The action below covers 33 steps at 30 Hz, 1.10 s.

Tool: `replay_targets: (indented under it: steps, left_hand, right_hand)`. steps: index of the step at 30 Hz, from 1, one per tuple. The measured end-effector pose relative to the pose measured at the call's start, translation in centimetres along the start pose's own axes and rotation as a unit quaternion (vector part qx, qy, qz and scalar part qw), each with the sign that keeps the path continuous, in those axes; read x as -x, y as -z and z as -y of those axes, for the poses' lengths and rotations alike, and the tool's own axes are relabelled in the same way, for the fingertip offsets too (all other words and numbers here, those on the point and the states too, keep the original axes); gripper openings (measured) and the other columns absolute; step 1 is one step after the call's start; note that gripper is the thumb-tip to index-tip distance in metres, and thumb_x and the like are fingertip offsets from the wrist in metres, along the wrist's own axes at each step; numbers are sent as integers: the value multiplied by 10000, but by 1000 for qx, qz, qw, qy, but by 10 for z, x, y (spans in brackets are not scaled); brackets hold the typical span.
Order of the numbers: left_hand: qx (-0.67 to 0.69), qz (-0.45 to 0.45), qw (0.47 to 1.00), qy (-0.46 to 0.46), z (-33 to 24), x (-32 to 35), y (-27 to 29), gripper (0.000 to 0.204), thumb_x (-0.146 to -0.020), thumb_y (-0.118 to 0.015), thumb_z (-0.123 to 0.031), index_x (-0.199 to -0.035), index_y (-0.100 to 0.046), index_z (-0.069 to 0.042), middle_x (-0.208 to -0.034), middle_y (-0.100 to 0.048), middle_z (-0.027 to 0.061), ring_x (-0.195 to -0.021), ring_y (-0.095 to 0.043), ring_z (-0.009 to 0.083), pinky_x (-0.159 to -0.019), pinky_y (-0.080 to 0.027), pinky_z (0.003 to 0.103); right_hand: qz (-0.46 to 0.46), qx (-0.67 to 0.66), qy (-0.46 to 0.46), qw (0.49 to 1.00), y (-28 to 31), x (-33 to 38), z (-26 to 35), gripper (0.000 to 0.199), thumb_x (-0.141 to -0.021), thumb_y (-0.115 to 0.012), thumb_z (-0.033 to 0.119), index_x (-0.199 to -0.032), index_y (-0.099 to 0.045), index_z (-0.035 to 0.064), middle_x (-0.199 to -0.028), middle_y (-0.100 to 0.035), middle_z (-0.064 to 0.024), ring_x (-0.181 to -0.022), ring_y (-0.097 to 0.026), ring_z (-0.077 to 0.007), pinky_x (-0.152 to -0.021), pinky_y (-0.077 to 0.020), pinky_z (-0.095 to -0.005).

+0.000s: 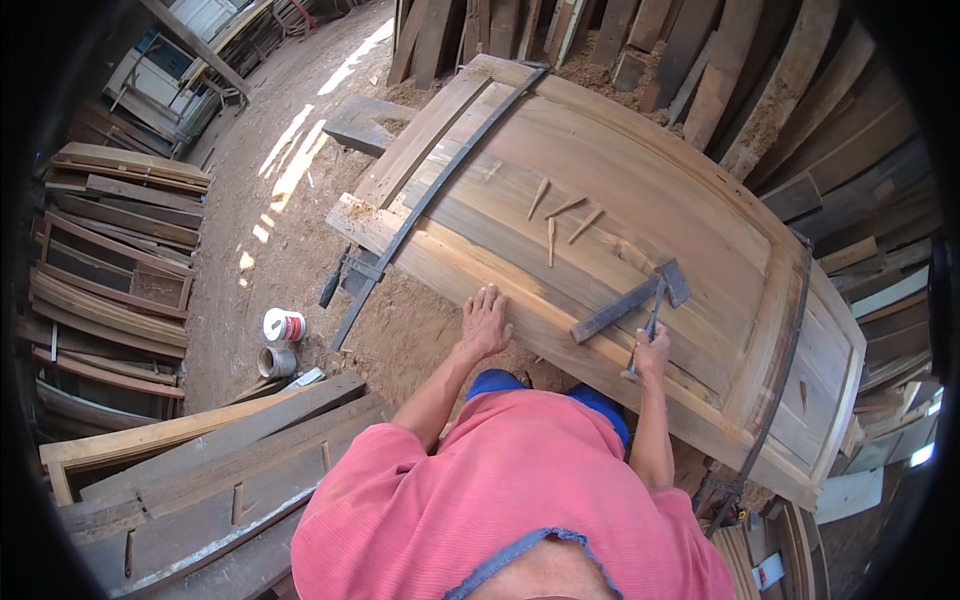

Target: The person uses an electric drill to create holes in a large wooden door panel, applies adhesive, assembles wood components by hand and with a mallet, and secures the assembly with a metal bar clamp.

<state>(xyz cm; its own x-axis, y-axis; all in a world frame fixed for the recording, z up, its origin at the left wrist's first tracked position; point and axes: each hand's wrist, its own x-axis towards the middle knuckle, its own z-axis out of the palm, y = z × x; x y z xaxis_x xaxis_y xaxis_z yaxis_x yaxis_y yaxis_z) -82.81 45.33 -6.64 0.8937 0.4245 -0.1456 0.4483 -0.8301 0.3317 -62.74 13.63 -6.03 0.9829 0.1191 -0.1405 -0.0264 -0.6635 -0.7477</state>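
Observation:
A panelled wooden door (pixel 590 120) lies flat in front of me. My left hand (pixel 486 322) rests on its near edge, fingers stretched out and holding nothing. My right hand (pixel 652 355) is closed around a slim metal tool (pixel 651 322), whose exact kind I cannot make out. Beneath the tool's upper end, a dark wooden mallet-like block with a handle (pixel 615 311) lies on the door. Several tapered wooden pegs (pixel 551 243) are scattered on the panel to its upper left.
A long metal bar clamp (pixel 440 185) spans the door's left side, another clamp (pixel 786 370) its right. Timber stacks (pixel 120 260) stand at the left, more boards (pixel 690 60) lean at the back. A white bucket (pixel 284 325) and planks (pixel 220 450) lie near left.

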Motion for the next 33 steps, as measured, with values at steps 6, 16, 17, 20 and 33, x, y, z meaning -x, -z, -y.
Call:
replay_targets:
  steps: [6, 16, 17, 20, 33]
  left_hand:
    - [11, 14, 999, 30, -2, 3, -1, 776, -829, -675, -343, -1504, -419, -55, -1632, -289, 241, -1534, -240, 396, -1224, -176, 615]
    - [45, -24, 999, 15, 11, 10, 16, 622, -809, -692, -307, -1363, -563, -55, -1542, -439, 231, -1439, -402, 388, -1206, -239, 600]
    - [55, -31, 998, 5, 10, 1, 19, 600, -807, -693, -304, -1341, -582, -53, -1526, -457, 232, -1423, -421, 390, -1204, -248, 596]
    - [74, 13, 997, -13, 27, -8, 33, 511, -837, -693, -311, -1271, -629, -48, -1426, -554, 230, -1326, -528, 392, -1160, -356, 519]
    - [-14, -210, 969, 130, 352, -137, 182, 762, -843, -722, -341, -1479, -443, -28, -1415, -544, 224, -1293, -530, 389, -1132, -369, 498]
  right_hand:
    - [93, 29, 13, 995, -66, -24, 76, 504, -894, -698, 229, -1291, -564, -50, -1190, -666, -277, -1133, -644, -412, -1012, -474, -469]
    - [-6, 179, -70, 981, -42, -69, 58, 704, -859, -755, 353, -1326, -496, -107, -1409, -490, -365, -1311, -510, -451, -1094, -414, -504]
    - [-17, 165, -72, 983, -50, -78, 37, 696, -855, -757, 347, -1299, -503, -125, -1385, -514, -366, -1293, -529, -454, -1086, -420, -501]
    - [37, 103, -132, 985, -68, -98, 24, 671, -847, -752, 320, -1232, -513, -175, -1282, -591, -367, -1205, -599, -462, -1045, -456, -489]
    - [80, -154, -298, 939, -31, -43, -14, 237, -792, -736, 231, -912, -648, 46, -824, -668, -80, -759, -644, -220, -720, -526, -413]
